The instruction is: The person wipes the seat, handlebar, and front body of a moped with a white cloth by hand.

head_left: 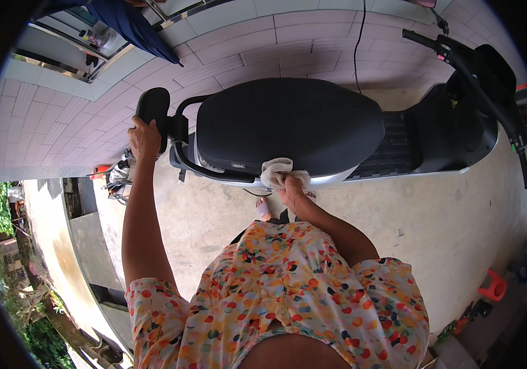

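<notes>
An electric scooter stands side-on before me, its black seat (286,122) across the middle of the view. My left hand (145,138) grips the padded backrest (154,104) at the scooter's rear. A crumpled, greyish-white cloth (276,170) is bunched in my right hand (293,191), pressed against the lower near edge of the seat and the silver side panel (332,179). Between backrest and seat curves the black tubular grab rail (212,174). The handlebar (470,85) and the ribbed footboard (394,143) lie off to the right, away from both hands.
Behind the scooter runs a pinkish tiled wall (263,46) with a hanging black cable (356,50). A folded dark blue umbrella (129,30) hangs by the window at upper left. Farther off are a red plastic stool (493,286) and, behind the scooter's rear, another parked vehicle (118,182).
</notes>
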The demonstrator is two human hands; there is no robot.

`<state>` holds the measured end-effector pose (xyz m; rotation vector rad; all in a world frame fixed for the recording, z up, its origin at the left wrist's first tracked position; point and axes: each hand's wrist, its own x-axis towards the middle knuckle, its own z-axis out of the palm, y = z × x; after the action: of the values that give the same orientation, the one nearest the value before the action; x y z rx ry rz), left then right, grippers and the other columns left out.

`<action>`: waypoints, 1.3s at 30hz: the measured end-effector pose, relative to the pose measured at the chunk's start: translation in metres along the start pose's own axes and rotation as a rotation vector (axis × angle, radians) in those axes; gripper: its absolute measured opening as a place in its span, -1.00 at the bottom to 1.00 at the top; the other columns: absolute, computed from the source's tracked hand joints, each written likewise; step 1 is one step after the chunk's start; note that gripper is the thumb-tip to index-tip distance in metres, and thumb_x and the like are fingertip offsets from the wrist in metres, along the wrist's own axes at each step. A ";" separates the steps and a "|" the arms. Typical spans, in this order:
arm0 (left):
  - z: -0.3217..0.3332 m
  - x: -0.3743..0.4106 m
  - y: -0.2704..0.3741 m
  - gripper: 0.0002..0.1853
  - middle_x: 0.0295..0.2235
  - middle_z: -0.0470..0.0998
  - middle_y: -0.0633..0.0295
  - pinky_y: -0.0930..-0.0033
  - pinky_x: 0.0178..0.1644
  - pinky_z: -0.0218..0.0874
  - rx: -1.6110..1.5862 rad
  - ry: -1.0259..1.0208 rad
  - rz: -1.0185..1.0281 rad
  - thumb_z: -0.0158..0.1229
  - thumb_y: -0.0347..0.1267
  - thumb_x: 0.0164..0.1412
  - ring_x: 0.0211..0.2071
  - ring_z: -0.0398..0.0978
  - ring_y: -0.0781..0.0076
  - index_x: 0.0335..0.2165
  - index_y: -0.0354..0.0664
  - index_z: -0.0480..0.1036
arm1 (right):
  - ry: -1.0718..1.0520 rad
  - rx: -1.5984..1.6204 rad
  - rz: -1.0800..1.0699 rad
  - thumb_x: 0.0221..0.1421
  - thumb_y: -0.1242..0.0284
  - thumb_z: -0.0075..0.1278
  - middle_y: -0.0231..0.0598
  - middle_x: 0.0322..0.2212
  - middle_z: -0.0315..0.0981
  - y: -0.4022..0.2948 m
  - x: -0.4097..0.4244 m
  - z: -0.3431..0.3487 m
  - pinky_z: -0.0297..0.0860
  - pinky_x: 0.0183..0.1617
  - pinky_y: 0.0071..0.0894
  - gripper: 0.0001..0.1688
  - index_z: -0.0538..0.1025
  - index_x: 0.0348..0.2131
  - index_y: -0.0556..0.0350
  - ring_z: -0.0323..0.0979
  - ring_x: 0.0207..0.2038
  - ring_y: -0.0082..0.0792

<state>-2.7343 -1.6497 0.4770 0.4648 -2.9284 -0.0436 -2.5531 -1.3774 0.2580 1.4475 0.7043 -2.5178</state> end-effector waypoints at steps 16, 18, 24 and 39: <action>0.003 0.005 0.005 -0.47 -0.29 0.32 -0.31 0.03 -0.21 0.24 -0.014 0.009 0.051 -0.04 -0.14 0.12 -0.28 0.38 -0.21 -0.10 -0.30 0.05 | 0.172 0.304 -0.121 0.10 0.51 -0.35 -0.24 -0.38 0.27 -0.121 0.086 -0.162 0.43 -0.31 -0.23 -0.84 0.31 -0.35 0.03 0.32 -0.42 -0.32; 0.000 0.001 0.003 -0.47 -0.29 0.32 -0.31 0.03 -0.22 0.24 -0.014 0.018 0.047 -0.03 -0.14 0.12 -0.28 0.38 -0.21 -0.11 -0.30 0.05 | 0.146 0.308 -0.203 0.09 0.53 -0.37 -0.29 -0.42 0.24 -0.149 0.084 -0.176 0.43 -0.33 -0.31 -0.85 0.30 -0.39 0.00 0.29 -0.45 -0.39; -0.001 0.000 0.008 -0.48 -0.30 0.32 -0.31 0.03 -0.22 0.24 0.005 0.019 0.029 -0.03 -0.14 0.11 -0.28 0.38 -0.21 -0.13 -0.30 0.06 | 0.398 0.047 -0.338 0.06 0.59 -0.43 -0.25 -0.51 0.21 -0.112 0.084 -0.132 0.30 -0.58 -0.47 -0.79 0.25 -0.31 0.01 0.21 -0.67 -0.44; 0.001 0.004 0.010 -0.47 -0.29 0.32 -0.30 0.01 -0.21 0.24 -0.006 0.019 0.050 -0.04 -0.15 0.12 -0.27 0.38 -0.22 -0.08 -0.28 0.05 | 0.019 0.213 0.009 0.02 0.62 -0.13 -0.21 -0.22 0.34 0.016 0.039 -0.080 0.34 -0.06 -0.11 -0.70 0.36 -0.18 0.10 0.34 -0.16 -0.26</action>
<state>-2.7409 -1.6416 0.4769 0.3894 -2.9190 -0.0410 -2.5055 -1.3503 0.1863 1.5373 0.4417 -2.6422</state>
